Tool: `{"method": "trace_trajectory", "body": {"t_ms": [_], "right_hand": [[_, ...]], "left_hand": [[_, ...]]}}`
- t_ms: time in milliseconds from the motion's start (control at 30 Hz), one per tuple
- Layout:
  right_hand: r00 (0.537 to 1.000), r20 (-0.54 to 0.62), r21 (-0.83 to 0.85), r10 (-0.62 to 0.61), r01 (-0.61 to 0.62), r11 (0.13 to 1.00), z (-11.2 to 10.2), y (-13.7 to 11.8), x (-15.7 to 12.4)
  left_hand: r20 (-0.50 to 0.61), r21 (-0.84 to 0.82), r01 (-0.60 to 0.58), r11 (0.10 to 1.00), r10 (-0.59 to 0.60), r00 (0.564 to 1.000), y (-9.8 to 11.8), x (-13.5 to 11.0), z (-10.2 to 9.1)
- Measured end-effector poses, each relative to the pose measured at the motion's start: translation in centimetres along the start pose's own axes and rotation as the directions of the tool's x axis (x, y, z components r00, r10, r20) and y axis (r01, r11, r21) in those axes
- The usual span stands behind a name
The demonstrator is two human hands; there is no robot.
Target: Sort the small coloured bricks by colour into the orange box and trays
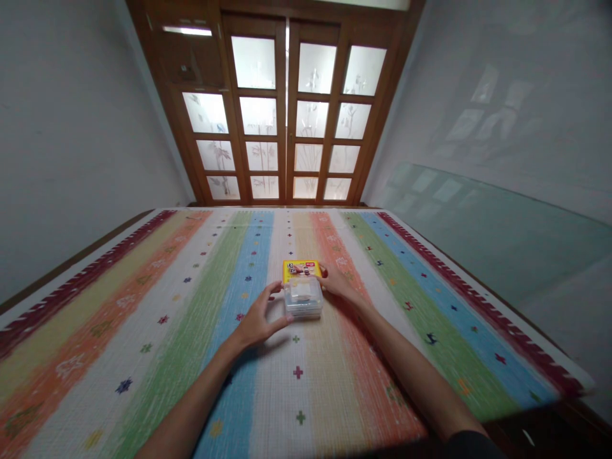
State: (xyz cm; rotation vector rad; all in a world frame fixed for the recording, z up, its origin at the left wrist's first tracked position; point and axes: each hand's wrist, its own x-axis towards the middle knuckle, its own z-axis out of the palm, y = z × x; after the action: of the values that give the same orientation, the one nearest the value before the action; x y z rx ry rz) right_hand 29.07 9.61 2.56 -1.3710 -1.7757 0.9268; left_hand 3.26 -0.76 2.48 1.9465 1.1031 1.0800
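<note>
A clear plastic case (303,299) with something pale inside sits on the striped cloth, straight ahead of me. Right behind it is a yellow box (300,269) with a red patch and printed pictures; the case hides its near part. My left hand (261,319) is at the left side of the case, thumb and fingers spread apart, the thumb tip at the near left corner. At the right edge of the yellow box, my right hand (337,285) has its fingertips closed on the edge, beside the case.
A striped, patterned cloth (191,331) covers the table. Beyond its far edge stand wooden doors (287,127) with frosted panes. White walls rise on both sides, and a pale glass sheet (502,229) leans along the right wall.
</note>
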Motion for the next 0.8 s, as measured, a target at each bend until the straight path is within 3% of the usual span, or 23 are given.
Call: {"method": "trace_trajectory", "body": {"t_ms": [100,233,300,400,500,567,800], "right_hand": [[0.994,-0.108,-0.074,-0.028,0.020,0.997,0.2,-0.1,-0.5],[0.981,-0.191,-0.116,0.026,-0.049,0.992,-0.4,-0.2,-1.2],[0.988,-0.151,-0.078,0.025,-0.037,0.996,-1.2,-0.2,-1.8],[0.999,0.015,0.036,-0.035,0.034,0.999,-2.5,0.0,-3.2],[0.971,0.225,0.110,-0.080,0.056,0.992,-3.1,-0.1,-5.2],[0.946,0.303,0.098,-0.111,0.085,0.992,-3.0,-0.4,-6.5],[0.955,0.203,0.054,-0.218,0.212,0.976,-1.1,-0.9,-8.0]], "left_hand": [[0.018,0.011,0.008,1.000,-0.009,1.000,-0.2,-0.1,0.4],[0.034,0.018,0.027,0.999,-0.028,0.999,-0.8,-0.2,0.9],[0.038,0.011,0.041,0.999,-0.041,0.998,-1.1,-0.2,1.1],[0.049,-0.009,0.063,0.998,-0.062,0.997,-1.3,-0.1,1.2],[0.066,-0.030,0.061,0.998,-0.059,0.996,-1.2,0.0,1.4],[0.075,-0.036,0.046,0.998,-0.043,0.996,-1.0,0.1,1.4],[0.029,0.005,0.012,1.000,-0.012,0.999,-1.5,0.1,1.8]]}}
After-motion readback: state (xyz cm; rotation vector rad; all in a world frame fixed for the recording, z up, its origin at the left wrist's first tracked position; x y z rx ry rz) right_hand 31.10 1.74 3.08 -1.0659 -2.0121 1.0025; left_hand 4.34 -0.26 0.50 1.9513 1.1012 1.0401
